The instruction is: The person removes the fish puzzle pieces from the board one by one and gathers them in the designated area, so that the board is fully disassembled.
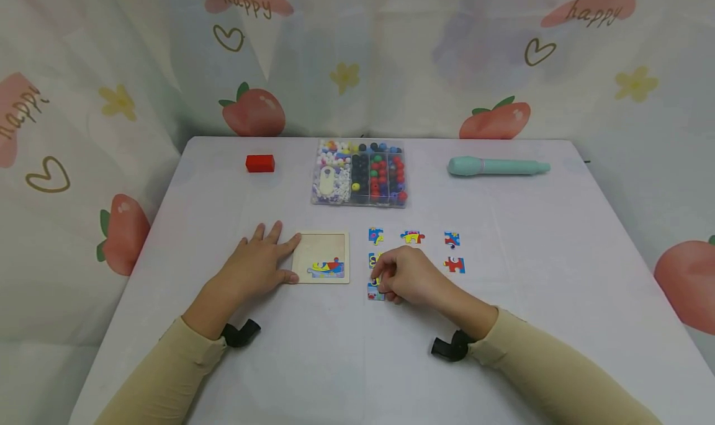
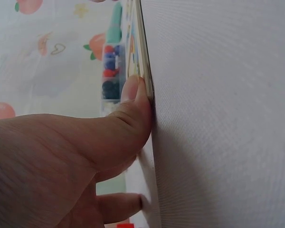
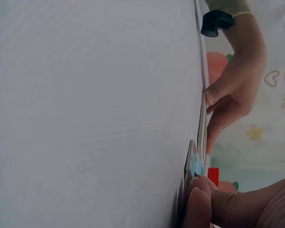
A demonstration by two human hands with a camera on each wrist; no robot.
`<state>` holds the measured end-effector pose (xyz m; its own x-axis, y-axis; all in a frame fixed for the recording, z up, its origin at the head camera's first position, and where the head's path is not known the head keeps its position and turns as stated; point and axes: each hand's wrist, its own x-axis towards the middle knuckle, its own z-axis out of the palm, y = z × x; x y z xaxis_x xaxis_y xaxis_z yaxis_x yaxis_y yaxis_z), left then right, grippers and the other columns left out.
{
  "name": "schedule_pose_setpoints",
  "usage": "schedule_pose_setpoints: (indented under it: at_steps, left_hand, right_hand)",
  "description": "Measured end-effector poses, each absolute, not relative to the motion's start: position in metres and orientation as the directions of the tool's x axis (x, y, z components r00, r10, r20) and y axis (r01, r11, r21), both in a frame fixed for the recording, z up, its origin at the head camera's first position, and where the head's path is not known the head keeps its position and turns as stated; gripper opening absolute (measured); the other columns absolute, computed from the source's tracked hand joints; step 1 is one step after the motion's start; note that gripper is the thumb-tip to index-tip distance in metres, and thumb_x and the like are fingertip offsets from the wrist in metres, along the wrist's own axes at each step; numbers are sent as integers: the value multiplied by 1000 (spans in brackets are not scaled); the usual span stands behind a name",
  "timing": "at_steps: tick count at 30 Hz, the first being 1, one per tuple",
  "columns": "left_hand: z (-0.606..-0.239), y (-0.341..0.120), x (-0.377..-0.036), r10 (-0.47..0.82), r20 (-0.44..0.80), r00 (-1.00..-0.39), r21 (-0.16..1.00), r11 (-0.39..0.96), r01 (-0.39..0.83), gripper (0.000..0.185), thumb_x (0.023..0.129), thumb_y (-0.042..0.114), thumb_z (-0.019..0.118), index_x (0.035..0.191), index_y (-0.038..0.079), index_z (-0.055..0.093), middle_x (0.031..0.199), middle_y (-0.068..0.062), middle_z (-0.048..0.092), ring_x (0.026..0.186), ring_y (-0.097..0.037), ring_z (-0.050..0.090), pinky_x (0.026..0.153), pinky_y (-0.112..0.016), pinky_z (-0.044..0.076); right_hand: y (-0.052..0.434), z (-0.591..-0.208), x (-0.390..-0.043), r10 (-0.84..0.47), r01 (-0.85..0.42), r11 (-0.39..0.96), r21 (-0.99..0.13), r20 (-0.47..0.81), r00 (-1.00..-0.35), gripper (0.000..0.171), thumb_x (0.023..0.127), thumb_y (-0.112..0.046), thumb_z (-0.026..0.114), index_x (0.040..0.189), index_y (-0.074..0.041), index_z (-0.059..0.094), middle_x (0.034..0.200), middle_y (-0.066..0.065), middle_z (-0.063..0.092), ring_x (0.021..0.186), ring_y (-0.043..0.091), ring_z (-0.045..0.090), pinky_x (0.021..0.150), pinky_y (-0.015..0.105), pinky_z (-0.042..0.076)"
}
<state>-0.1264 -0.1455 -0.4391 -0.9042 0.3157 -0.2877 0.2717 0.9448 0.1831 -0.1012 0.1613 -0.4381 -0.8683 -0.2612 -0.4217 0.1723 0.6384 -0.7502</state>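
A square wooden puzzle tray [image 1: 321, 246] lies on the white table, with a couple of coloured pieces [image 1: 326, 267] fitted along its near side. My left hand [image 1: 282, 257] lies flat on the table, its straight fingers and thumb [image 2: 133, 107] against the tray's left edge [image 2: 145, 71]. Right of the tray, my right hand [image 1: 381, 283] pinches a blue and red puzzle piece [image 1: 375, 293] lying on the table. In the right wrist view that piece [image 3: 194, 164] is held by my fingertips [image 3: 199, 197], its far edge lifted a little. Loose pieces lie behind it [image 1: 375, 235], [image 1: 412, 237], [image 1: 452, 239], [image 1: 455, 264].
A clear box of coloured beads [image 1: 360, 174] stands behind the puzzle at mid table. A red block [image 1: 260, 163] sits at the back left and a teal pen-shaped tool [image 1: 497, 166] at the back right. A patterned curtain hangs around the table.
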Motion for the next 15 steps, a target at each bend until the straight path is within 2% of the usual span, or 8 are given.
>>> schedule_pose_setpoints:
  at_steps: [5, 10, 15]
  left_hand:
    - [-439, -145, -127, 320, -285, -903, 187, 943, 275, 89, 83, 51, 80, 159, 27, 38, 168, -22, 25, 153, -56, 20, 115, -76, 27]
    - [-438, -146, -127, 314, -296, -902, 176, 946, 271, 88, 84, 50, 80, 159, 28, 38, 168, -22, 25, 153, -56, 19, 115, -76, 27]
    - [-440, -146, -128, 321, -292, -901, 172, 944, 280, 88, 84, 50, 80, 159, 27, 39, 168, -23, 25, 153, -57, 20, 114, -77, 28]
  right_hand:
    - [160, -437, -99, -240, 110, 712, -693, -388, -890, 17, 85, -1, 77, 85, -19, 76, 68, 5, 65, 53, 19, 63, 54, 29, 54]
    - [157, -436, -98, -245, 12, 790, -613, -334, -910, 17, 83, -11, 83, 85, -25, 75, 71, 1, 62, 67, 17, 60, 59, 30, 48]
    - [157, -436, -97, -238, -26, 814, -581, -292, -926, 19, 80, -14, 87, 84, -24, 72, 73, -1, 60, 74, 17, 56, 60, 30, 46]
